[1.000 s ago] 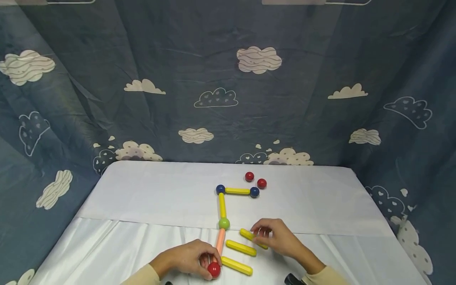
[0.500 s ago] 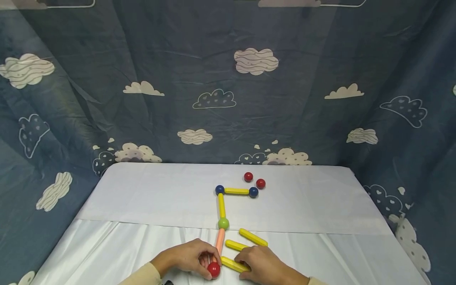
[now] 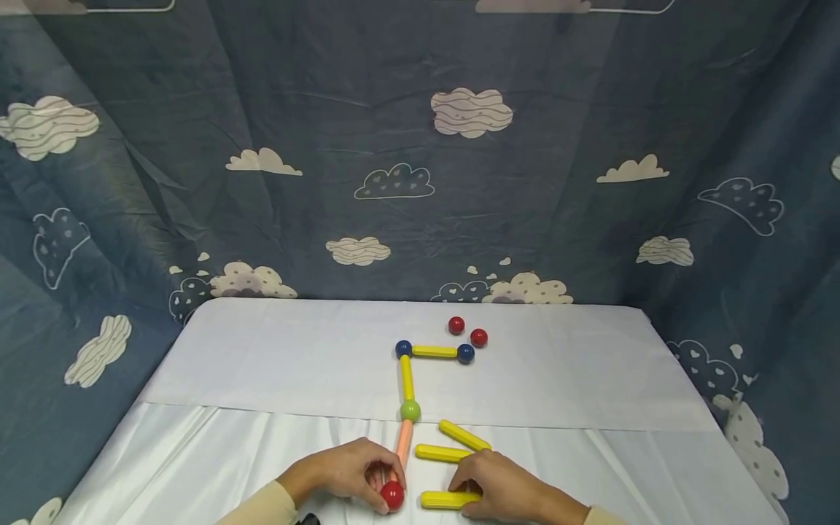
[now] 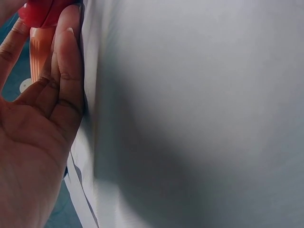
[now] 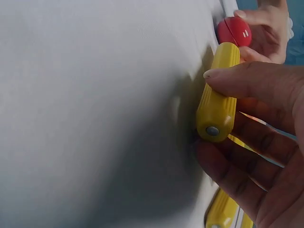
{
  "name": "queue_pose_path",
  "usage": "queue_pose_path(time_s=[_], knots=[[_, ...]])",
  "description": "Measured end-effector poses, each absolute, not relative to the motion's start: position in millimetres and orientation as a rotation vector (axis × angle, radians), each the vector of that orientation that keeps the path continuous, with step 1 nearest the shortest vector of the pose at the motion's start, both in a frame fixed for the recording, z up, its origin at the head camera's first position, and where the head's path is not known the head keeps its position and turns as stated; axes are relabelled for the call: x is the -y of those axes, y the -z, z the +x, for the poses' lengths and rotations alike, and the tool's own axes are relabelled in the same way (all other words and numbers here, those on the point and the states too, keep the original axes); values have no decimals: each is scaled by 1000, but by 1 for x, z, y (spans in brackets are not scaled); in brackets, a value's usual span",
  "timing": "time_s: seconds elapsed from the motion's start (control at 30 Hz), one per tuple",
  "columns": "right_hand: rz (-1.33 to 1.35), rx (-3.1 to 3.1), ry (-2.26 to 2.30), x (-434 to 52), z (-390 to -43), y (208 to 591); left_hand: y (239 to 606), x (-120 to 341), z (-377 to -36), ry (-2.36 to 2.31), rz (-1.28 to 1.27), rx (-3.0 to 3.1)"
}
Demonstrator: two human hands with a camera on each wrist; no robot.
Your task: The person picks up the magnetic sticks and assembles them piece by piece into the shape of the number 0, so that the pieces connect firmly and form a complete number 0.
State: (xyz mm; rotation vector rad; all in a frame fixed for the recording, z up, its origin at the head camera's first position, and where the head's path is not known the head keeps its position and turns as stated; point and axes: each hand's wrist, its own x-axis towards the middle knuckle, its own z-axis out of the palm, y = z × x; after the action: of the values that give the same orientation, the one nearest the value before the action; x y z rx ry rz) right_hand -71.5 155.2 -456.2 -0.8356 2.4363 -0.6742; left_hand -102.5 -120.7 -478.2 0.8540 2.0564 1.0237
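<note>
Your left hand (image 3: 344, 474) curls round the red ball (image 3: 392, 495) at the pink stick's (image 3: 403, 442) near end, hiding part of both; your right hand (image 3: 502, 487) pinches a yellow stick (image 3: 446, 499) lying on the tabletop (image 3: 262, 364), its far end covered

text: none legible | labels, brands, numbers: none — sticks, balls and white tablecloth (image 3: 262, 350) were plain | backdrop (image 3: 420, 146): printed cloud shapes only — no lettering | wrist views: no writing readable
</note>
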Motion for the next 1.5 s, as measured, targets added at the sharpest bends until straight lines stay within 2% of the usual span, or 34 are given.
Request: queue_pose_path(time_s=[0.53,1.03,1.23,1.5], knots=[[-858,-2378,724,-141,-72,456,478,119,-103,-1039,857,-2030],[-855,-2327,838,-149,-80,455,478,120,-106,-1060,870,-1999],[-796,-2319,1013,-168,-109,447,478,120,-106,-1056,865,-1999],[-497,-2744,1012,-202,-185,445,476,121,-106,-1034,876,-2016]])
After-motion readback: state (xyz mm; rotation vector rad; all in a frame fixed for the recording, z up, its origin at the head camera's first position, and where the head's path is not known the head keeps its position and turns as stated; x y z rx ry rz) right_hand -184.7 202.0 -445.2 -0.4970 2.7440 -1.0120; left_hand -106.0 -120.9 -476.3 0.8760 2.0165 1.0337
